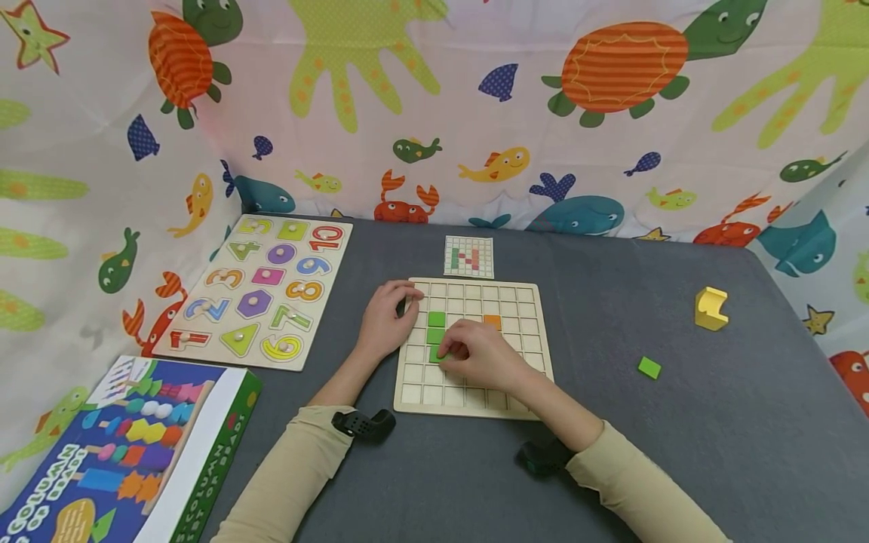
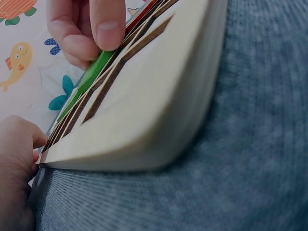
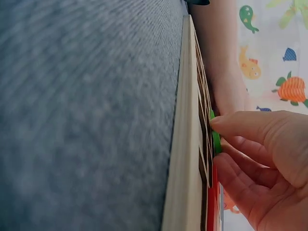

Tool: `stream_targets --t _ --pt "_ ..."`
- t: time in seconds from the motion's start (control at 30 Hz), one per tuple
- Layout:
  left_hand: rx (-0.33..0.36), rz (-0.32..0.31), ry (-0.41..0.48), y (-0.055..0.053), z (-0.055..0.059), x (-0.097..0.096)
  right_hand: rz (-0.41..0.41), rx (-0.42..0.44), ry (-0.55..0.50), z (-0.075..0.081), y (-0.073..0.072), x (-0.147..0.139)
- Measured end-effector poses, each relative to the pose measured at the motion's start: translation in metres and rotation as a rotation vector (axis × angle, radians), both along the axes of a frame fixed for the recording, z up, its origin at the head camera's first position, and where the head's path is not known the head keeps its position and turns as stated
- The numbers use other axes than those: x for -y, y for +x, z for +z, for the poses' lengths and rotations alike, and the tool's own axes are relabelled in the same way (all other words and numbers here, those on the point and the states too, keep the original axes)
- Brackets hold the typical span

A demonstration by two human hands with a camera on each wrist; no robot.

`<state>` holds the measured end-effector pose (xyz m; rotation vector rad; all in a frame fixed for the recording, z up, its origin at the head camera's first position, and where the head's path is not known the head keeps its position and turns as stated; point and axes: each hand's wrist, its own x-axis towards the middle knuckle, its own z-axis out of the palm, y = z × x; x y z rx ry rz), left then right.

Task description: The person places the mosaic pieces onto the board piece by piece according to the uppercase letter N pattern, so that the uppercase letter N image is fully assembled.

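A pale wooden grid board lies flat before me. My left hand rests at its upper left edge, with the fingertips on the rim. My right hand is over the board's middle and pinches a green square tile between thumb and fingers, low at the grid. Two more green tiles sit in the cells above it in the same column. An orange tile lies farther right. In the right wrist view a red piece shows in the grid below the fingers; my hand hides that part from the head view.
A small pattern card with coloured squares lies behind the board. To the right are a loose green tile and a yellow notched block. A number puzzle board and a blue toy box occupy the left. Patterned cloth surrounds the table.
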<state>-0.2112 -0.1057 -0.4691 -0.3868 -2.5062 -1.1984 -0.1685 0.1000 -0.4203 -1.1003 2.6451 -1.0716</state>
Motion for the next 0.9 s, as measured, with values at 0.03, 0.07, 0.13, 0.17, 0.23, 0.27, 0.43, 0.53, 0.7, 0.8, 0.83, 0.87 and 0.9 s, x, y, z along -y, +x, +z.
stream_targets --t 0.03,0.07,0.13,0.17,0.23,0.27,0.43,0.53,0.7,0.8,0.83,0.87,0.9 --pt "-0.001 0.001 -0.001 0.000 0.000 0.000 0.003 -0.011 0.004 0.000 0.000 0.001" --pt "0.000 0.002 -0.001 0.000 0.000 0.000 0.007 -0.023 0.006 0.000 0.000 0.002" --pt "0.001 0.002 0.000 0.000 0.001 0.000 0.010 -0.033 0.000 0.000 0.001 0.003" --pt "0.003 0.002 0.000 0.000 0.001 0.000 0.011 -0.034 -0.003 0.000 0.000 0.003" --pt "0.007 0.001 0.000 0.000 0.002 0.000 0.013 -0.028 -0.013 -0.001 0.000 0.003" --pt "0.009 0.001 -0.001 0.000 0.002 0.000 0.011 -0.022 -0.019 -0.002 0.001 0.002" --pt "0.019 0.000 -0.003 0.000 0.001 0.000 -0.016 0.035 -0.052 -0.002 0.002 -0.005" --pt "0.016 -0.004 0.006 0.000 0.000 -0.001 -0.043 0.080 -0.076 -0.002 0.004 -0.014" --pt "0.010 -0.014 0.020 0.000 -0.001 -0.001 -0.121 0.155 -0.089 0.000 0.005 -0.035" --pt "0.011 -0.011 0.019 0.000 -0.001 -0.001 -0.171 0.188 -0.095 0.002 0.005 -0.050" --pt "0.013 -0.009 0.018 0.000 -0.001 -0.001 -0.187 0.190 -0.094 0.003 0.005 -0.056" --pt "0.011 -0.007 0.016 0.000 -0.001 0.000 -0.199 0.187 -0.094 0.003 0.005 -0.062" --pt "0.010 -0.007 0.015 0.000 -0.001 0.000 -0.208 0.181 -0.095 0.004 0.006 -0.068"
